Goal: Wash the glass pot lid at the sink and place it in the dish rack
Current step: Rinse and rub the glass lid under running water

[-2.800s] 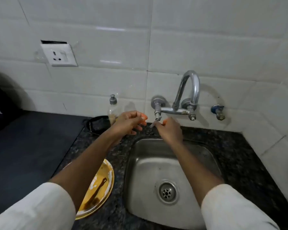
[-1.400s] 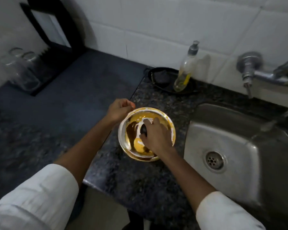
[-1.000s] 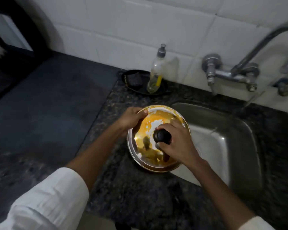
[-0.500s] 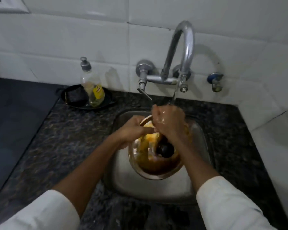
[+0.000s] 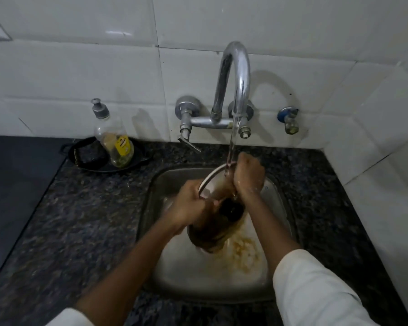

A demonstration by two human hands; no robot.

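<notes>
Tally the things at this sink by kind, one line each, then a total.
Glass pot lid: 1
Soap bottle: 1
Black tray: 1
Scrubber: 1
Taps: 2, faucet and small tap
Total: 6

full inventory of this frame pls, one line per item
glass pot lid: 1, clear with brown grime, black knob, held tilted over the sink
sink: 1, steel, set in the counter, yellowish residue in the basin
faucet: 1, chrome, wall-mounted, water running onto the lid
small tap: 1, blue-topped, wall right of the faucet
soap bottle: 1, clear with yellow label, in the tray
tray: 1, black, counter left of the sink
counter: 1, dark speckled stone
left hand: 1, gripping the lid's rim
right hand: 1, closed at the lid's upper edge, under the stream
</notes>
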